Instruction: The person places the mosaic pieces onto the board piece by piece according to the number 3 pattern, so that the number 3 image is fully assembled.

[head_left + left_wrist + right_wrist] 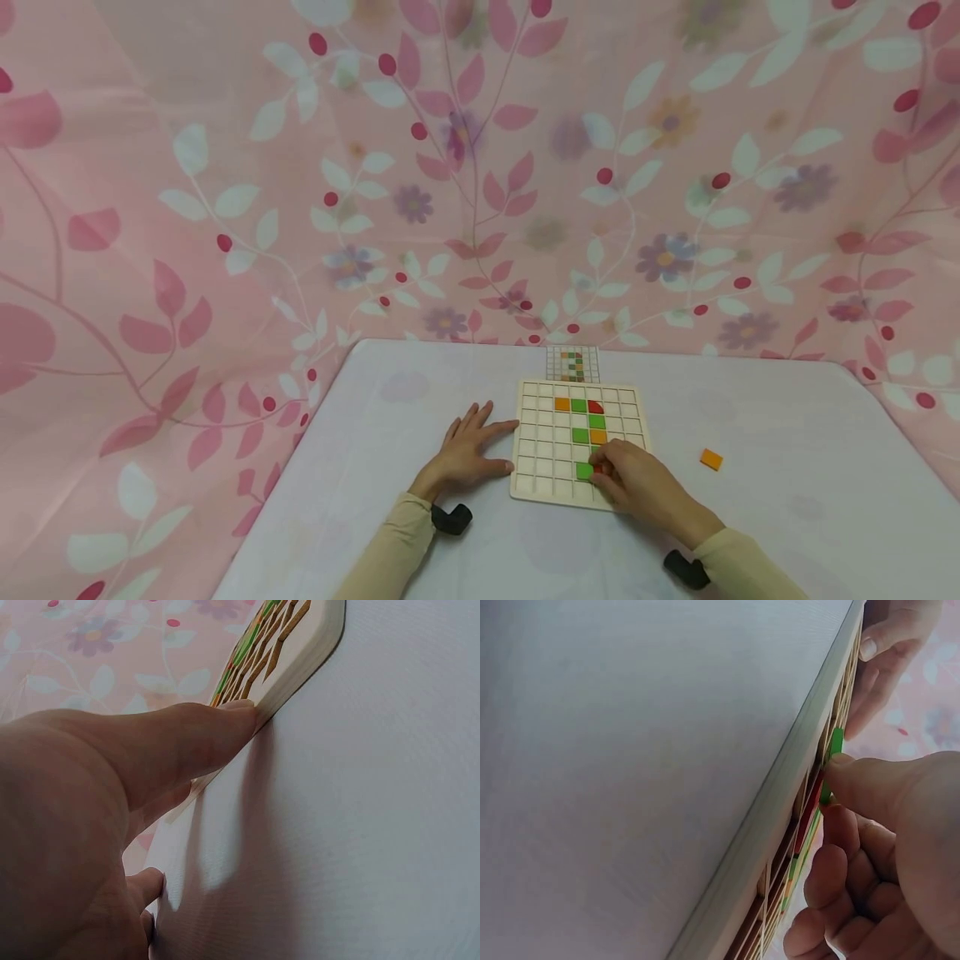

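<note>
A square wooden grid board (544, 457) lies on the table, with green, orange and red tiles in several of its cells. My right hand (641, 485) is over the board's lower right part, thumb and index finger pinching a green tile (835, 742). Close behind that tile, a red tile (808, 817) sits in the grid, mostly covered by my fingers in the head view. At the board's left edge, my left hand (468, 450) has its fingers spread; thumb and index fingertip rest against the rim, as the thumb (217, 727) shows in the left wrist view.
Behind the board lies a printed pattern card (553, 367) with a similar coloured grid. One loose orange tile (711, 459) is on the white-covered table (810, 467) to the right. A pink floral curtain (480, 167) hangs behind the table.
</note>
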A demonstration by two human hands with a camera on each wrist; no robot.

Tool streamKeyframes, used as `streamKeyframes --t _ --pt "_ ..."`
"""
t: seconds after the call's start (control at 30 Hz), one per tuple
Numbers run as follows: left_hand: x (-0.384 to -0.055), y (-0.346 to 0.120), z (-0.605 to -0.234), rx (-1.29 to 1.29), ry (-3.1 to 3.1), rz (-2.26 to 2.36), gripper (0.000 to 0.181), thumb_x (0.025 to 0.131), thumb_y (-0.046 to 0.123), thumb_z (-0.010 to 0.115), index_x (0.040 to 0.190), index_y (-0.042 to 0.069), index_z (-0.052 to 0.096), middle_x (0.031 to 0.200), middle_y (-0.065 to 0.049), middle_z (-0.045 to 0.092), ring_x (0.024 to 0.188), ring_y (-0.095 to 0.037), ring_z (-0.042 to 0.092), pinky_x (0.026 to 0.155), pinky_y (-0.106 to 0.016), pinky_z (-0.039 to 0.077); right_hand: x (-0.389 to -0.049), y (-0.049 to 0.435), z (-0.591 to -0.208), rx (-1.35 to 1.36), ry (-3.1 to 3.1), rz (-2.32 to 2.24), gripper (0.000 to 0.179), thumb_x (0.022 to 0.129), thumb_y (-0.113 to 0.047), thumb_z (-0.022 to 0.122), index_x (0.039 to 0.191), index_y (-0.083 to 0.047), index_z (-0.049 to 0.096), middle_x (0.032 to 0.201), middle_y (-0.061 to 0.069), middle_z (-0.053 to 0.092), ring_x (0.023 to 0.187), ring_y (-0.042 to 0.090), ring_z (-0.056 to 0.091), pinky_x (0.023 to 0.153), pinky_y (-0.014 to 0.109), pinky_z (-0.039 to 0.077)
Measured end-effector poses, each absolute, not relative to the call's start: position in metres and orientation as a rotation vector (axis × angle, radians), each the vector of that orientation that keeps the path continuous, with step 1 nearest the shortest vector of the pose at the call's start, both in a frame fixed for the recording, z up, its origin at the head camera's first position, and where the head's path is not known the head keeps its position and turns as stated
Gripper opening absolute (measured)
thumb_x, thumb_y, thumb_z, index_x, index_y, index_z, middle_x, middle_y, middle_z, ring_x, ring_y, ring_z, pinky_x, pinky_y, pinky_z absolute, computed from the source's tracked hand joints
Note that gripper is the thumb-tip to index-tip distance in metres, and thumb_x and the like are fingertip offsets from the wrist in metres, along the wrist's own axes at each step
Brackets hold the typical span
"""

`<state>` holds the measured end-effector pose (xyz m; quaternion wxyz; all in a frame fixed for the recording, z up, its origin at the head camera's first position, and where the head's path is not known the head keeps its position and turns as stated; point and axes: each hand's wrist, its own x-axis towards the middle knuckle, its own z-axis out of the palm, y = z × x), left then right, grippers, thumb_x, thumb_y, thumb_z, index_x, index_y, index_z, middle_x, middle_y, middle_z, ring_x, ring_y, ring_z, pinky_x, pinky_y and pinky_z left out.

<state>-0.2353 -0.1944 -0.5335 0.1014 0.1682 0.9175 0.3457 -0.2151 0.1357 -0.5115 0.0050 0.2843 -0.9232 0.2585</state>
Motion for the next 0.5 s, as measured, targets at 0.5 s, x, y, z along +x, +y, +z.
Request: streamKeyframes --t 0.5 --pt "-0.2351 -0.1941 -0.5327 0.488 2.709 1.008 0.071 0.093 0.041 0.079 0.158 0.026 0.054 0.178 -0.017 0.014 0.166 -0.041 0.001 0.129 -0.069 0.003 -0.2160 0.1292 -0.5135 0.888 -2.821 0.790 0.013 0.090 -0.013 0.084 0.098 -0.015 0.075 0.079 -0.015 0.053 0.072 -0.001 0.044 0.061 0.020 0.041"
